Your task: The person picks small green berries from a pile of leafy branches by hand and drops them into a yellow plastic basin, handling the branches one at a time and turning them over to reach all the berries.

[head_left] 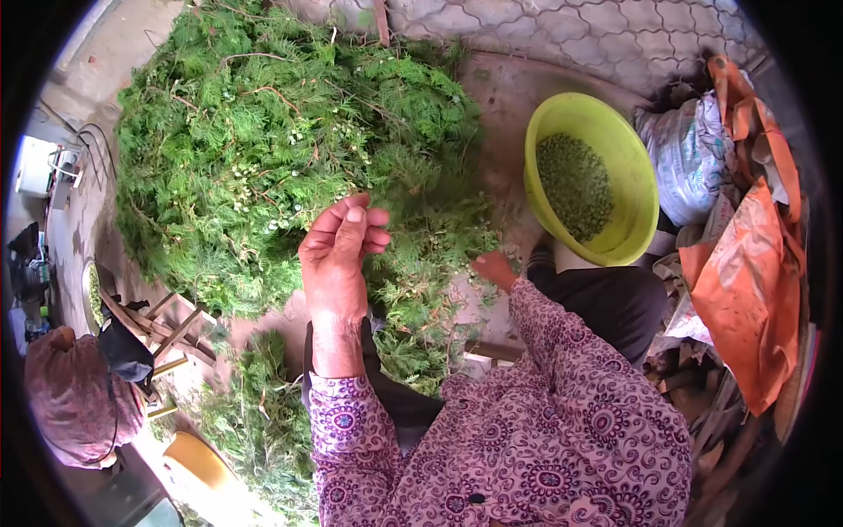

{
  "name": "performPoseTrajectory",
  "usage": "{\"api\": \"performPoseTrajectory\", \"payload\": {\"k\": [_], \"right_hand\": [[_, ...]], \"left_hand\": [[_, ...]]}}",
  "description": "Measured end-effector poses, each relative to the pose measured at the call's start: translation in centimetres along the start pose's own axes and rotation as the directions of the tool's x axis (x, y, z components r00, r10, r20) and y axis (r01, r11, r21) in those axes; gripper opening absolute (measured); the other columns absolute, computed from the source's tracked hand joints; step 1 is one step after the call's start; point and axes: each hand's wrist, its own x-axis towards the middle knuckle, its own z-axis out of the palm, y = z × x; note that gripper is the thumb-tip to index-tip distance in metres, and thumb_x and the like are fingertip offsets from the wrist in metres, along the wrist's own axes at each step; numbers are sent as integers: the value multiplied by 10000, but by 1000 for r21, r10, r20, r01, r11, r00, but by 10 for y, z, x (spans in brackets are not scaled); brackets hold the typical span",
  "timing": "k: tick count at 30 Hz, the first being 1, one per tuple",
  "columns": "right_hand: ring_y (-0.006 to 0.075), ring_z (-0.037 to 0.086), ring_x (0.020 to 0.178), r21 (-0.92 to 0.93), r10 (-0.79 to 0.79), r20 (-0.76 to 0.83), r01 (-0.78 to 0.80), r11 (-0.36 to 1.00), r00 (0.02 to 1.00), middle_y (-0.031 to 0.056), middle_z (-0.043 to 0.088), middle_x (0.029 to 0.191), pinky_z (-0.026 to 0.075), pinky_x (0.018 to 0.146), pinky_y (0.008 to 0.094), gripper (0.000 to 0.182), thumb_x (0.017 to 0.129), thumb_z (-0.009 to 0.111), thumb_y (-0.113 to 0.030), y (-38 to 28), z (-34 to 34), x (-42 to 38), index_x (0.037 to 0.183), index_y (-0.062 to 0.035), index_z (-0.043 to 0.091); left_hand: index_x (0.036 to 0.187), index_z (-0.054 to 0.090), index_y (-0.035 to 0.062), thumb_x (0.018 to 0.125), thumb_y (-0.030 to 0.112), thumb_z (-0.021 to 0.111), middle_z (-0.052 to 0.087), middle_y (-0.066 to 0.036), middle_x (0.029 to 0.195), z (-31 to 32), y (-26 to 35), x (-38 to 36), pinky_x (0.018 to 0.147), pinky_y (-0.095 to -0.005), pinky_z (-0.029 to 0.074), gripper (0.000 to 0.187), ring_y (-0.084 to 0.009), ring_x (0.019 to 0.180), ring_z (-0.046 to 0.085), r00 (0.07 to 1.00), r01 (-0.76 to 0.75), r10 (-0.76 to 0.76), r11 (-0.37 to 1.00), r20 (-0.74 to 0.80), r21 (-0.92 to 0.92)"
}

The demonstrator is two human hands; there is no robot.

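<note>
My left hand (342,250) is raised in front of the green branches (255,149), its thumb pressed to its curled fingers. Whatever may be between the fingertips is too small to name. Lower down, my right hand (496,270) is beside the loose sprigs at the pile's right edge, left of my knee. It is small and blurred, and its fingers cannot be made out. A yellow-green basin (637,189) stands tilted beyond my right knee, with many small green pieces (575,186) inside.
Orange sheeting (746,290) and a white sack (680,158) are at the right. Another person (75,400) sits at the lower left, near a small wooden frame (180,325) and a yellow container (198,459). More cut greenery (268,426) lies on the ground.
</note>
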Motion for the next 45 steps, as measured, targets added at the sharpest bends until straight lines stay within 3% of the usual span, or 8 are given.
{"api": "performPoseTrajectory", "payload": {"k": [2,4,13,20,26,30,39,45], "right_hand": [[281,511,573,50,-80,-110,86,995,991,126,538,622,409,568,404,290,751,548,-344,24,15,20,675,-65,576],[237,526,722,859,326,244,-360,364,913,91,573,906,425,652,399,476,812,519,-399,29,16,32,1142,-57,525],[158,421,945,890,296,429,-455,20,853,46,427,1125,344,890,305,640,880,411,-455,-35,-37,39,1369,-94,213],[160,428,927,922,450,312,-381,69,837,44,447,1020,355,862,304,525,868,491,-366,-20,-24,39,1274,-56,369],[145,517,710,986,174,166,-163,-34,971,57,562,795,435,620,269,243,843,546,-271,-42,-73,-31,895,-35,570],[179,546,723,998,-39,14,-12,58,999,99,589,804,444,620,294,253,842,545,-284,-57,-109,-44,860,-32,564],[271,580,795,948,-266,-118,29,-316,957,147,589,903,483,713,359,343,912,397,-314,-158,-183,-101,1022,-9,508],[139,530,877,955,-252,-277,295,38,927,69,585,952,424,779,275,352,908,438,-296,-182,-184,-106,1075,-7,546]], "left_hand": [[1012,571,-12,855,149,548,637,-91,810,1,-2,1,591,-219,448,226,-103,630,558,1000,13,-14,1000,6,10],[1015,569,-13,855,145,546,635,-93,815,1,-4,0,595,-220,448,226,-105,635,557,1000,28,-28,999,6,20],[1019,559,-27,869,137,512,628,-118,820,3,-10,1,585,-240,457,228,-135,632,564,999,50,-50,997,6,65],[1012,565,-20,865,149,523,630,-104,805,8,-8,1,582,-230,452,228,-127,623,565,998,50,-52,995,23,88],[1006,571,-11,861,149,532,631,-85,795,7,-10,1,576,-224,449,220,-107,612,559,997,31,-39,994,65,109],[1011,574,7,858,144,534,631,-66,799,12,-21,1,580,-214,442,210,-91,619,553,987,43,-71,980,143,195],[949,581,-22,806,209,618,586,-23,758,37,-55,-4,549,-211,416,274,-78,586,487,858,156,-338,888,387,432],[1018,536,8,775,261,664,571,-20,771,36,-69,0,523,-213,423,373,-90,623,533,867,86,-295,883,402,461]]}}
